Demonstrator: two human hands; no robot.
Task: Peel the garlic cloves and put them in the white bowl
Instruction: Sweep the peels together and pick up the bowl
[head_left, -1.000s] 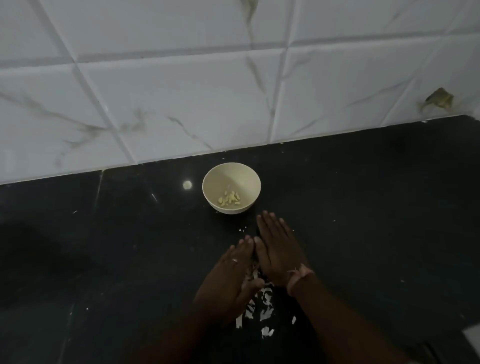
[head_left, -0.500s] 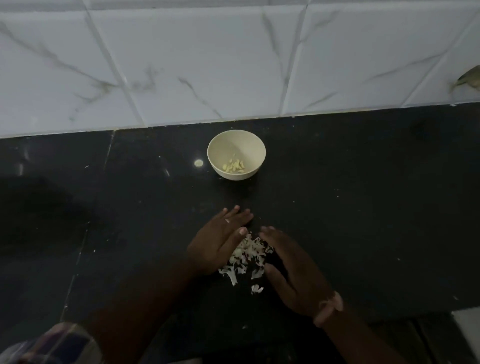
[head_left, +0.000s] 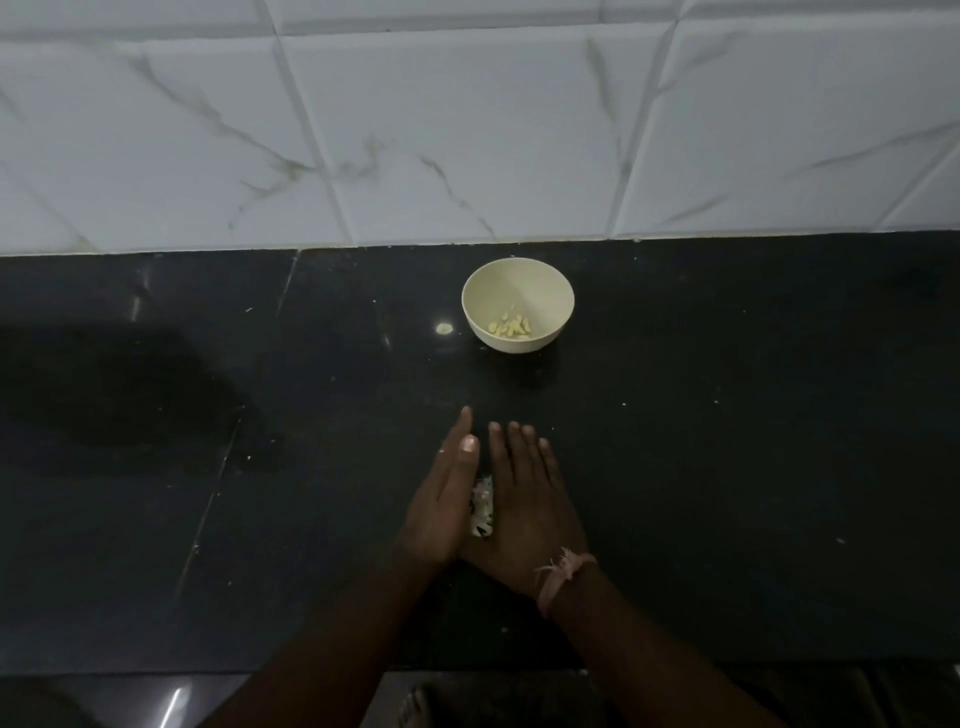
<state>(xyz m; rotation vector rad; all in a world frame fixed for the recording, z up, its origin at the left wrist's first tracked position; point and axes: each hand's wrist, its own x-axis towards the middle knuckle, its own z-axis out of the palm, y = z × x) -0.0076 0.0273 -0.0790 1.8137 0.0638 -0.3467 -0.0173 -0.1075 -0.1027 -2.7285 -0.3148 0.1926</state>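
Head view shows us peeled pale garlic cloves (head_left: 510, 327) already in the small round white bowl (head_left: 540, 287), while nearer us than the bowl our flat, straight-fingered left hand (head_left: 445, 503) and right hand (head_left: 524, 506) press together loose papery white garlic skins (head_left: 482, 512), so we judge the peeling finished.

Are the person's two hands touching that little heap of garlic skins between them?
Touching. In the head view the left hand and right hand lie straight-fingered on the black counter, pressing against the pile of garlic skins from both sides, no gap showing.
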